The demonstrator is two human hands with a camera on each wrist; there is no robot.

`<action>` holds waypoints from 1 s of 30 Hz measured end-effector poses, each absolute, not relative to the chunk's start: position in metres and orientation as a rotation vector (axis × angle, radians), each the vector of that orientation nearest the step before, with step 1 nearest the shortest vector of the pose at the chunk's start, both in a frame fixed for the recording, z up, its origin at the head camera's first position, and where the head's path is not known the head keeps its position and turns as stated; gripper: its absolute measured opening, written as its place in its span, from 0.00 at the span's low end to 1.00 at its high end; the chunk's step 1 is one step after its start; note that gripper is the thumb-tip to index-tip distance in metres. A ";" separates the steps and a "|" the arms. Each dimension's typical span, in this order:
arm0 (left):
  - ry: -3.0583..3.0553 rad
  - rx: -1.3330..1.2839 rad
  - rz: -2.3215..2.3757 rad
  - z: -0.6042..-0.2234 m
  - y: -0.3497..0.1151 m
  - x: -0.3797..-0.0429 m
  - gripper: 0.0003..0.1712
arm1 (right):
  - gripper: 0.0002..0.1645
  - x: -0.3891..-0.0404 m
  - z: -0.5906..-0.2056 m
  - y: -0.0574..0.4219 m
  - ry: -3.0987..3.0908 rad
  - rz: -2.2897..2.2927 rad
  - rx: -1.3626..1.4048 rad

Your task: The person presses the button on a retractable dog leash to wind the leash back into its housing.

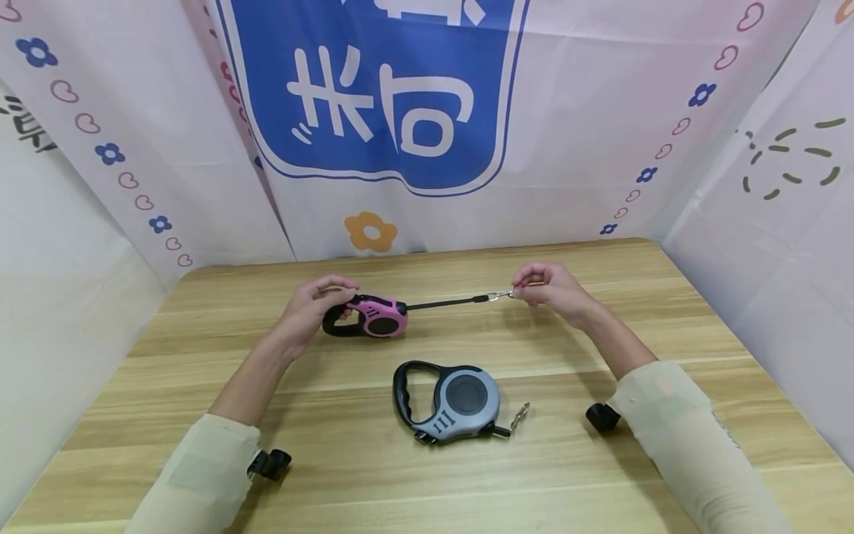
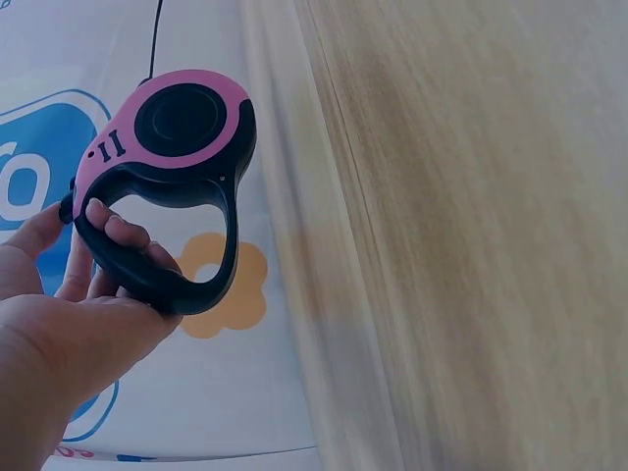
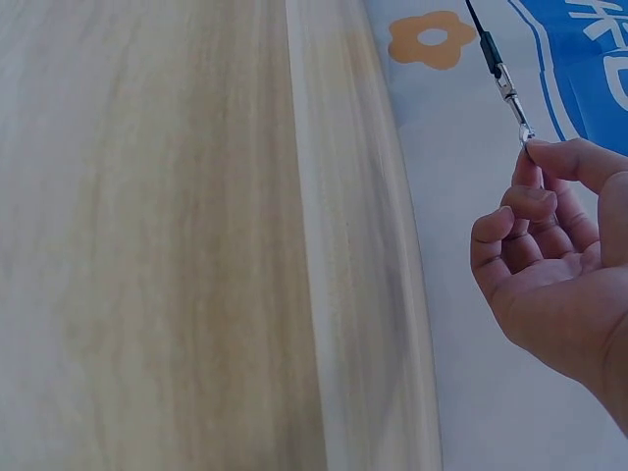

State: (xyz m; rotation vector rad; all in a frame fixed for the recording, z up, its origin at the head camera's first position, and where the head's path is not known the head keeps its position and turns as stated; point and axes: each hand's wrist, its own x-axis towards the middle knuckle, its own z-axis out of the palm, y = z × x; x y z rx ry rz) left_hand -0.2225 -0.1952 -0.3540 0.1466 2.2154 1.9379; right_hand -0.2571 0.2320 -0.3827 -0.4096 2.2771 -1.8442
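My left hand (image 1: 308, 315) grips the black handle of a pink and black retractable dog leash (image 1: 385, 317), fingers through the loop and thumb at the button end. From its right end a short stretch of black cord (image 1: 443, 303) runs straight to a silver metal clip (image 1: 499, 295). Thumb and forefinger of my right hand (image 1: 554, 291) pinch the end of that clip. The right wrist view shows the clip (image 3: 508, 90) above the pinching fingertips, the other fingers loosely curled. In the left wrist view the leash's pink case (image 2: 182, 123) stands above the left hand (image 2: 69, 314).
A larger grey and black retractable leash (image 1: 460, 400) lies on the wooden table (image 1: 333, 475) nearer to me, its metal clip (image 1: 519, 417) pointing right. Behind the table hangs a white printed cloth (image 1: 547, 200) with a blue emblem, and white cloth walls stand at both sides.
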 end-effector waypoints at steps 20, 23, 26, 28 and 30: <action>2.199 0.163 1.946 -0.353 -0.187 -0.225 0.08 | 0.13 -0.258 -0.385 0.223 2.235 -1.855 -0.446; 2.192 0.167 1.950 -0.353 -0.185 -0.225 0.08 | 0.14 -0.258 -0.384 0.221 2.229 -1.859 -0.445; 2.187 0.169 1.951 -0.353 -0.184 -0.225 0.08 | 0.15 -0.258 -0.385 0.218 2.230 -1.854 -0.449; 2.185 0.169 1.950 -0.352 -0.183 -0.225 0.08 | 0.15 -0.259 -0.386 0.216 2.228 -1.855 -0.458; 2.180 0.173 1.952 -0.352 -0.181 -0.225 0.09 | 0.14 -0.259 -0.387 0.215 2.230 -1.852 -0.466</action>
